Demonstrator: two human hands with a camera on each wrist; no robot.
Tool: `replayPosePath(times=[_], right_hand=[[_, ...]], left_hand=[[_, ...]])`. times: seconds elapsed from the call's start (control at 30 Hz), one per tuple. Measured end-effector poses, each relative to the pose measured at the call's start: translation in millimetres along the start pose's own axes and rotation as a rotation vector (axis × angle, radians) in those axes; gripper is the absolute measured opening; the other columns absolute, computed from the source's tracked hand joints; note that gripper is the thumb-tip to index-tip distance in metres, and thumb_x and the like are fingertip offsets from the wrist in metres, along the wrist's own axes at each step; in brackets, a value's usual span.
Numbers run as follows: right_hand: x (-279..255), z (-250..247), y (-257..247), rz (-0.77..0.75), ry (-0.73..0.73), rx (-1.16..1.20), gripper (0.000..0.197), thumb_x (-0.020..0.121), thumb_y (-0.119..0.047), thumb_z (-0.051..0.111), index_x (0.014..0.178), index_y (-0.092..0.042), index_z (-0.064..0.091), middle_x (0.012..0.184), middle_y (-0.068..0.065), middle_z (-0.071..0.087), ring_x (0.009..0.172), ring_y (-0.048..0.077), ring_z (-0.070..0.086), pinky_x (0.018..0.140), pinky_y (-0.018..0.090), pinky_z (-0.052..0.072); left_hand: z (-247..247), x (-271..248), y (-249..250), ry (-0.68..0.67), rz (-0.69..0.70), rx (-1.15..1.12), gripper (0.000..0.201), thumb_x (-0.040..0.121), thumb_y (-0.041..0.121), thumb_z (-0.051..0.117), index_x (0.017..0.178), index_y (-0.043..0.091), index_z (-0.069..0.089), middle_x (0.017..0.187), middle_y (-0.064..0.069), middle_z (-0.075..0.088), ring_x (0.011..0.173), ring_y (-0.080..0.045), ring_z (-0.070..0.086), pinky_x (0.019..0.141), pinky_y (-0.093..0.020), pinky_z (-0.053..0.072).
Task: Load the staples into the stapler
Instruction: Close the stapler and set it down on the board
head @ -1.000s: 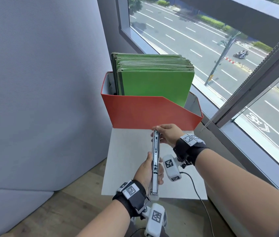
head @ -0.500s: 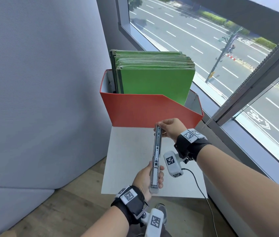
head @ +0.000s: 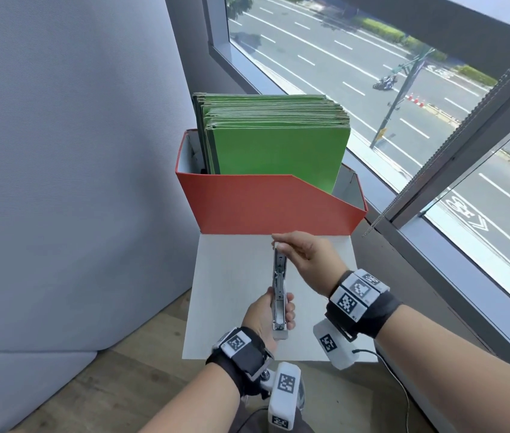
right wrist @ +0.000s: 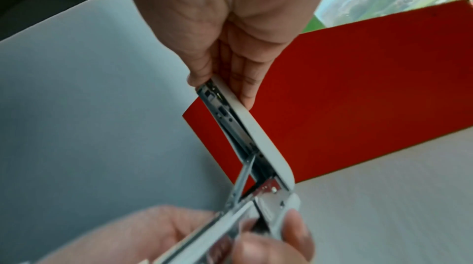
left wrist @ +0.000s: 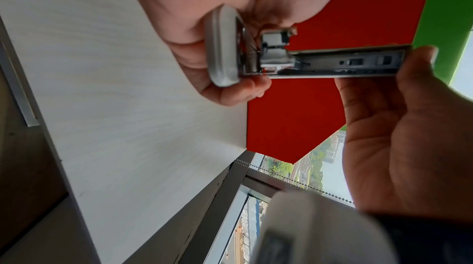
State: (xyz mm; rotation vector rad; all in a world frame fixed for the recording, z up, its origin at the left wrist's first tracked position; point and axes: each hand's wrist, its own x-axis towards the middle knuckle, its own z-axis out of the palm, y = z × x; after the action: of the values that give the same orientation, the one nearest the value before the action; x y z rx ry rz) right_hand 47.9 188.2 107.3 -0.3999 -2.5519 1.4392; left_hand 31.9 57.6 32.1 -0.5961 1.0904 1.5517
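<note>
Both hands hold the stapler (head: 279, 292) in the air above the white table (head: 231, 292), just in front of the person; the left hand (head: 264, 317) wraps its curled fingers and thumb around the base end at the 6 o'clock end of the tool, with the grey rounded heel of the stapler (left wrist: 222, 46) pressed into the palm; the right hand (head: 306, 254) pinches the far tip of the top cover between thumb and fingertips at the 12 o'clock end; in the right wrist view the pale cover (right wrist: 256, 133) is swung open away from the metal magazine rail, the two parts meeting at the hinge near the left hand's fingers (right wrist: 294, 234); the open underside of the cover shows slots and a dark channel in the left wrist view; whether staples lie in the rail cannot be told; at 12 o'clock beyond the stapler a red file box (head: 266, 207) stands on the table, holding upright green folders (head: 278, 145); a window (head: 372, 73) runs along from 1 to 3 o'clock, looking onto a road; a grey partition (head: 59, 151) fills the 9 o'clock side.
</note>
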Motion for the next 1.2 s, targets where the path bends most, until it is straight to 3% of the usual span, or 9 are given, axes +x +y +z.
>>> replayPosePath(times=[0.27, 0.37, 0.43, 0.53, 0.67, 0.73, 0.93, 1.03, 1.2], right_hand=[[-34, 8, 6, -0.237, -0.084, -0.107, 0.023, 0.090, -0.013, 0.059, 0.110, -0.007, 0.068, 0.111, 0.004, 0.072, 0.101, 0.009, 0.064, 0.092, 0.004, 0.042], [-48, 18, 15, -0.280, -0.153, -0.128, 0.023, 0.089, -0.009, 0.060, 0.111, -0.009, 0.068, 0.119, 0.004, 0.069, 0.109, 0.011, 0.064, 0.097, 0.011, 0.045], [-58, 26, 20, -0.294, -0.164, -0.131, 0.022, 0.090, -0.013, 0.058, 0.109, -0.010, 0.069, 0.121, 0.002, 0.068, 0.111, 0.013, 0.064, 0.098, 0.016, 0.048], [-68, 35, 25, -0.263, -0.128, -0.115, 0.022, 0.090, -0.015, 0.059, 0.109, -0.010, 0.069, 0.121, 0.001, 0.068, 0.113, 0.011, 0.062, 0.102, 0.007, 0.039], [-77, 43, 28, -0.212, -0.095, -0.092, 0.023, 0.088, -0.009, 0.062, 0.109, -0.009, 0.070, 0.125, 0.000, 0.065, 0.115, 0.009, 0.061, 0.102, 0.006, 0.038], [-82, 45, 26, -0.197, -0.087, -0.063, 0.022, 0.090, -0.014, 0.060, 0.109, -0.011, 0.071, 0.126, -0.002, 0.064, 0.117, 0.004, 0.059, 0.103, 0.010, 0.041], [-80, 43, 21, 0.196, 0.062, 0.151, 0.023, 0.086, -0.031, 0.063, 0.106, -0.022, 0.065, 0.115, -0.005, 0.055, 0.107, 0.006, 0.058, 0.087, 0.018, 0.052], [-77, 47, 20, 0.449, -0.001, 0.280, 0.036, 0.085, -0.031, 0.066, 0.118, -0.025, 0.055, 0.116, -0.007, 0.056, 0.099, 0.010, 0.063, 0.075, 0.016, 0.052], [-76, 52, 31, 0.590, -0.064, 0.490, 0.044, 0.083, -0.024, 0.070, 0.123, -0.020, 0.052, 0.104, 0.012, 0.068, 0.090, 0.026, 0.070, 0.083, 0.040, 0.059]], left_hand=[[5, -7, 10, 0.039, 0.068, -0.033, 0.037, 0.098, 0.031, 0.038, 0.070, 0.012, 0.052, 0.047, -0.001, 0.048, 0.037, -0.013, 0.046, 0.034, -0.021, 0.036], [6, -9, 17, 0.017, 0.113, -0.098, 0.029, 0.098, 0.023, 0.036, 0.072, 0.017, 0.050, 0.054, 0.001, 0.044, 0.043, -0.011, 0.044, 0.037, -0.020, 0.036], [4, -7, 22, 0.023, 0.083, -0.160, 0.031, 0.098, 0.030, 0.039, 0.073, 0.016, 0.052, 0.064, 0.001, 0.051, 0.042, -0.009, 0.052, 0.035, -0.016, 0.038], [-1, 1, 22, 0.028, 0.022, -0.236, 0.033, 0.095, 0.038, 0.046, 0.077, 0.014, 0.058, 0.085, 0.001, 0.062, 0.051, -0.007, 0.069, 0.036, -0.015, 0.045], [1, 1, 18, 0.034, 0.031, -0.225, 0.042, 0.089, 0.054, 0.048, 0.078, 0.014, 0.057, 0.090, 0.000, 0.063, 0.073, -0.007, 0.066, 0.049, -0.018, 0.053], [0, -1, 16, 0.028, 0.047, -0.153, 0.044, 0.082, 0.058, 0.057, 0.080, 0.014, 0.058, 0.090, 0.001, 0.062, 0.079, -0.006, 0.062, 0.046, -0.017, 0.052], [-6, 2, 12, -0.022, 0.182, 0.136, 0.040, 0.077, 0.058, 0.057, 0.073, 0.019, 0.068, 0.065, 0.002, 0.054, 0.060, -0.014, 0.048, 0.055, -0.026, 0.030], [0, -4, 10, -0.014, 0.237, 0.193, 0.040, 0.083, 0.054, 0.052, 0.089, 0.016, 0.065, 0.074, 0.000, 0.051, 0.063, -0.017, 0.050, 0.055, -0.027, 0.035], [-5, -6, 5, -0.039, 0.219, 0.316, 0.045, 0.089, 0.050, 0.049, 0.108, 0.010, 0.060, 0.081, -0.012, 0.063, 0.064, -0.021, 0.063, 0.048, -0.022, 0.045]])
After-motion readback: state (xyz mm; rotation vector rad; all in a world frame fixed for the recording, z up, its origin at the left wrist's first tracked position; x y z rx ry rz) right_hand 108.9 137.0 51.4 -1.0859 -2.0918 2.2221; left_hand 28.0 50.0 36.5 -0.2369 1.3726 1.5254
